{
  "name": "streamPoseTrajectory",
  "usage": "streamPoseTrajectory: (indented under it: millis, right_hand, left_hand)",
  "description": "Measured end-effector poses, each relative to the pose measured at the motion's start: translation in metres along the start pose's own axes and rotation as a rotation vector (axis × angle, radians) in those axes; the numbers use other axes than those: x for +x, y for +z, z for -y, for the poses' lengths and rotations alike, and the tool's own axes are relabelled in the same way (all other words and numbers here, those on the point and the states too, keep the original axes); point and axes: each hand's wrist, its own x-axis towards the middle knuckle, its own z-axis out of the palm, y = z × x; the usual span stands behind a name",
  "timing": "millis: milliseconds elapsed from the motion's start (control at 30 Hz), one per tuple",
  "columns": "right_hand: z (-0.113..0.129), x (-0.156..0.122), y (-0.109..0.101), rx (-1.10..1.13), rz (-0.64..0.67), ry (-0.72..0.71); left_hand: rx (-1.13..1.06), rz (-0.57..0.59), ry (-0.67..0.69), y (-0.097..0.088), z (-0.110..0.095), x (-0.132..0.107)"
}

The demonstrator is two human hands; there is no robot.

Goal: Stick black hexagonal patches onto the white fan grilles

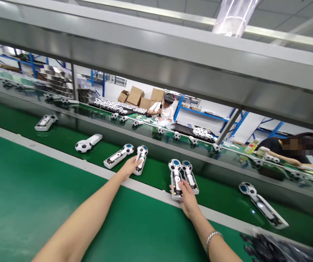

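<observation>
Both my arms reach out over the green bench to a green conveyor belt [63, 140]. My left hand [130, 167] closes its fingers on a white toy with a football-patterned head [140, 159]. A similar toy [118, 156] lies just left of it. My right hand [187, 198], a silver bracelet on its wrist, grips the lower end of another toy [175, 178], whose head shows a blue centre. A twin toy [190, 176] lies beside it on the right.
More toys lie on the belt: one at far left [45, 122], one with a football head [86, 143], one at right [262, 205]. A steel shelf [172, 62] runs overhead. Two people work across the line. A plastic bag of dark parts [271, 247] sits at lower right.
</observation>
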Motion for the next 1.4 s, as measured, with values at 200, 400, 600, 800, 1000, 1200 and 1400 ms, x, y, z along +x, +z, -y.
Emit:
streamPoseTrajectory:
  millis: [200,400,600,800,1000,1200,1400]
  right_hand:
    - [-0.009,0.029,0.011,-0.183,-0.130,-0.141]
    - [-0.006,0.031,0.012,-0.446,-0.273,-0.342]
    - [-0.002,0.004,0.030,-0.568,-0.151,-0.687]
    - [-0.026,-0.021,0.063,-0.258,0.001,-0.470]
    - [-0.031,-0.014,0.054,-0.112,0.037,-0.188]
    - [-0.030,-0.017,0.047,-0.137,0.076,-0.131]
    - [-0.022,-0.031,0.059,-0.248,0.161,-0.105]
  left_hand:
    - [0.281,-0.204,0.195,0.004,0.000,0.010]
    - [0.515,-0.417,0.197,-0.024,-0.014,-0.006]
    - [0.571,-0.377,0.038,-0.027,-0.013,-0.012]
    - [0.520,-0.245,0.219,0.048,-0.018,-0.048]
    - [0.565,0.173,0.407,0.093,0.002,-0.092]
    - [0.563,-0.405,0.287,0.013,-0.028,-0.051]
    - [0.456,-0.745,0.034,-0.084,-0.025,-0.013]
